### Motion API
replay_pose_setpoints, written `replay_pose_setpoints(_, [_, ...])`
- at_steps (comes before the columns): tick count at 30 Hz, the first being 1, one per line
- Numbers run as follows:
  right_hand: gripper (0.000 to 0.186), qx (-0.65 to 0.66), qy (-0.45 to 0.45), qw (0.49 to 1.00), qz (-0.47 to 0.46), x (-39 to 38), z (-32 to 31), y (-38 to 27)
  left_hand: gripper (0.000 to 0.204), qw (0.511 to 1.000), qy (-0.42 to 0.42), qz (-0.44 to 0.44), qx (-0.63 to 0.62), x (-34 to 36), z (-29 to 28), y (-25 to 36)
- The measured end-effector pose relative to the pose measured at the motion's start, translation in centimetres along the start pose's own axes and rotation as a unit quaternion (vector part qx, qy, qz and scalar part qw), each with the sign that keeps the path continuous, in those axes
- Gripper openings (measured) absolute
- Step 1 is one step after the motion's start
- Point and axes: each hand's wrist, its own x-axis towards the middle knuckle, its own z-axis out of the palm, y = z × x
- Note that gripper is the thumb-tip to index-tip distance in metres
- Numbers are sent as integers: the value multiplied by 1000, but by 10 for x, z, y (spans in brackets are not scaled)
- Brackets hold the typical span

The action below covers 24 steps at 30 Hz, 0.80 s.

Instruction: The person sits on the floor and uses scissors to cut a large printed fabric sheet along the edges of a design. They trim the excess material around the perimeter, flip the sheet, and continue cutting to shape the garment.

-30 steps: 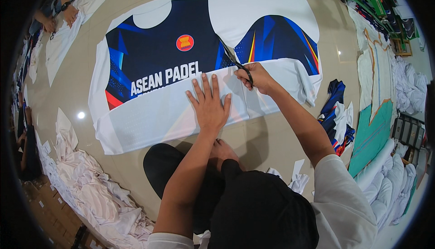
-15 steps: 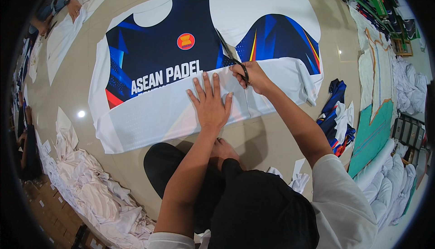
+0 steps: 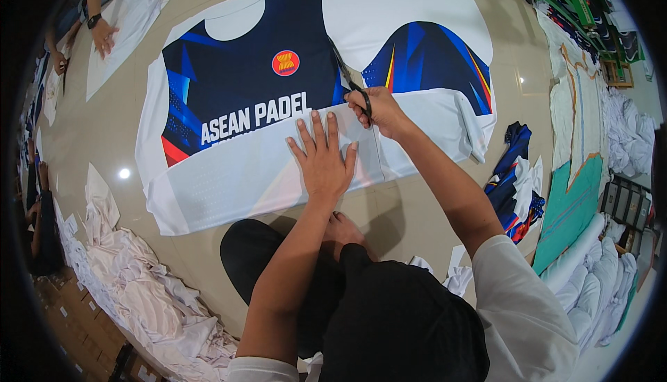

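Under the flattened left hand [image 3: 323,163] the printed fabric sheet [image 3: 278,104] is pinned; just beside it, scissors [image 3: 345,73] are gripped by the right hand [image 3: 379,111].

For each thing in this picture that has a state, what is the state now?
Printed fabric sheet: spread flat on the floor, near edge folded over.
Scissors: in the right hand, blades on the sheet.
Left hand: flat, fingers spread, pressing the sheet.
White scraps: crumpled in a heap.
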Motion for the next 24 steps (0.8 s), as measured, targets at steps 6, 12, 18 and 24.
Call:
replay_pose_setpoints(6, [27, 21, 1, 1000, -8, 2, 4, 8, 76, 1000, -3, -3, -1, 0, 1, 0])
replay_pose_setpoints(12, [26, 32, 19, 999, -7, 1, 12, 8, 76, 1000, -7, -3, -2, 1, -1, 0])
replay_pose_setpoints(18, [28, 24, 25, 999, -5, 2, 11, 9, 75, 1000, -5, -2, -5, 1, -2, 1])
replay_pose_setpoints(24, [31, 47, 29, 998, -13, 9, 20, -3, 75, 1000, 0, -3, -11, 0, -1, 0])
